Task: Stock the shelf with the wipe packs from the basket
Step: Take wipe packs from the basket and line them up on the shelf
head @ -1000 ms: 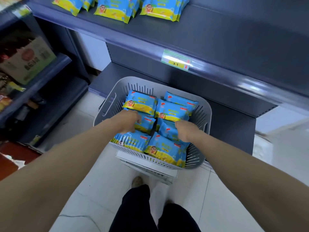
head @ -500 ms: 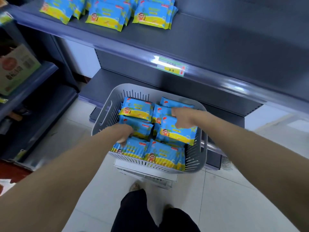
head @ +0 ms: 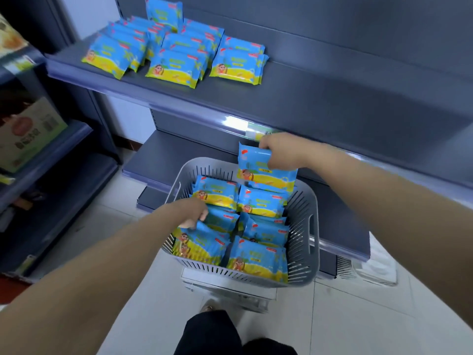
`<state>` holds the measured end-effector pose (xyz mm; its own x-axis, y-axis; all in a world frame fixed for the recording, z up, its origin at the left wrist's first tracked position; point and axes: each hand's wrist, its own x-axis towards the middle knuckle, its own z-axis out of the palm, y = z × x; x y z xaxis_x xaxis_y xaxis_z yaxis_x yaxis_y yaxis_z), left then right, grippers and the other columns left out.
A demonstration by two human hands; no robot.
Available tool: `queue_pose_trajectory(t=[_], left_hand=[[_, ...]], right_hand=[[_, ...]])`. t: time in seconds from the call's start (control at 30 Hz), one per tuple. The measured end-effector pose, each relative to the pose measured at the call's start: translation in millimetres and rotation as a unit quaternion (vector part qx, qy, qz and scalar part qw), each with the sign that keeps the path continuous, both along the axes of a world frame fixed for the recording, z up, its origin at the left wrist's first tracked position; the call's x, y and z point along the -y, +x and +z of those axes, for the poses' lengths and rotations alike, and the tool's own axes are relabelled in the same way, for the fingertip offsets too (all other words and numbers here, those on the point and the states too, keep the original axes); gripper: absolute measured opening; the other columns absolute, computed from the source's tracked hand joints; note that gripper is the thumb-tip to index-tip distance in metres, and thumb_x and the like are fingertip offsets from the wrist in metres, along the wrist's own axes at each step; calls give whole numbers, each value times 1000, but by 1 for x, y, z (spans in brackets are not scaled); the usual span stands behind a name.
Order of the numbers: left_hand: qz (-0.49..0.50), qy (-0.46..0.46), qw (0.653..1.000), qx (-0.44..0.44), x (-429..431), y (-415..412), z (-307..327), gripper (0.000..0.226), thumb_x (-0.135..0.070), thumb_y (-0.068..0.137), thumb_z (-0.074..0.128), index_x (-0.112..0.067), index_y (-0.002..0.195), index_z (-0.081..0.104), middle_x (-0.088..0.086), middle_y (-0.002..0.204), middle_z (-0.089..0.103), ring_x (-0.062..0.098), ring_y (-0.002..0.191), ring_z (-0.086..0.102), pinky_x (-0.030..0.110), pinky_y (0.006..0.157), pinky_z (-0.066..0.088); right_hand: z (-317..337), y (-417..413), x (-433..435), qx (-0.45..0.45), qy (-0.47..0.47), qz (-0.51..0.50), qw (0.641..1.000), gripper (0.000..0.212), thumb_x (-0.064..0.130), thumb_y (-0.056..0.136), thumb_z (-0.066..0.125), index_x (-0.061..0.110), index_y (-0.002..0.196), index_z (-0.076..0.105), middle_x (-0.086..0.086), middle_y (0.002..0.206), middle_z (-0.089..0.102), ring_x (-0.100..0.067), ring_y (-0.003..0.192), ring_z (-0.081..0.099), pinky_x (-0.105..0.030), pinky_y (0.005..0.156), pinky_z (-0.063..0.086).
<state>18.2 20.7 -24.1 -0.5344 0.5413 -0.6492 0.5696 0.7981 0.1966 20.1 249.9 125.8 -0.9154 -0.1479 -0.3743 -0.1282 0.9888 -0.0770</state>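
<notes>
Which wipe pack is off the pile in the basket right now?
The pack in the right hand, hanging above the basket's far right corner. The left hand grips a front-left pack that lies in the pile.

The bare left forearm (head: 115,252) and the bare right forearm (head: 371,190) are stretched forward and down. The right hand (head: 280,151) is held higher, its back turned up, and the top edge of a blue-and-yellow plastic wipe pack (head: 266,172) is gripped in its curled fingers. The left hand (head: 194,213) is seen lower, knuckles up, and the upper edge of a second, tilted wipe pack (head: 202,242) is pinched between its fingers and thumb.
</notes>
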Motion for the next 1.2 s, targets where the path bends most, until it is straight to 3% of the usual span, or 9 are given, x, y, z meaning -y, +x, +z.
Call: queue_pose_trajectory(t=[0.1,0.23,0.37,0.53,0.63,0.77,0.97,1.13,1.2], left_hand=[[11,58,998,-19,-2,-14,30,29,-1,77,64,-6,105,59,9,110,60,25,93,54,27,72,38],[47,157,985,-54,-6,-48,95,25,-4,73,68,-9,96,61,7,94,60,17,75,50,19,61,39],[61,255,958,-113,-8,-80,167,20,-4,73,71,-9,89,61,2,85,58,19,79,52,28,67,40],[109,358,914,-158,-7,-122,221,16,-1,79,65,-7,93,60,7,89,58,16,76,50,18,60,37],[132,383,900,-161,-8,-147,232,16,1,81,62,-8,94,60,8,91,57,16,75,49,22,64,39],[137,377,905,-143,-9,-185,231,18,0,82,63,-16,86,57,6,88,56,16,79,48,24,69,38],[144,374,908,-125,-14,-235,213,17,-2,82,64,-17,87,57,5,90,56,16,80,48,23,72,39],[156,379,902,-133,-23,-261,195,17,-1,80,65,-11,94,60,3,90,57,16,79,50,16,60,39],[141,361,913,-129,-29,-268,188,26,-1,77,69,-7,100,60,8,99,61,22,89,56,25,74,45]], right_hand=[[23,-13,0,-36,-35,-14,999,31,6,80,52,8,111,54,-12,111,58,-30,94,55,-36,74,47],[56,-39,-6,-107,-83,-40,990,35,1,82,50,10,115,55,-8,115,58,-23,91,50,-26,68,34],[84,-79,-14,-197,-112,-78,971,35,-1,82,51,0,116,53,-15,118,57,-32,97,53,-30,68,36],[88,-140,-15,-188,-111,-92,972,40,0,83,56,5,122,52,-9,117,56,-25,105,51,-24,72,32],[76,-170,-9,-158,-111,-87,977,40,2,84,60,6,123,54,-10,127,55,-21,103,52,-27,80,40],[58,-208,-2,-145,-121,-95,977,38,5,83,62,7,121,57,-14,124,58,-18,86,47,-22,69,36],[56,-256,-3,-145,-100,-110,978,39,10,77,72,9,114,60,-9,121,59,-26,108,55,-34,88,47],[49,-281,-5,-171,-129,-138,967,39,9,77,73,10,114,61,-9,122,59,-25,110,56,-34,91,47],[47,-285,-6,-172,-144,-138,965,38,9,78,73,10,113,61,-9,119,60,-24,105,57,-32,87,48]])
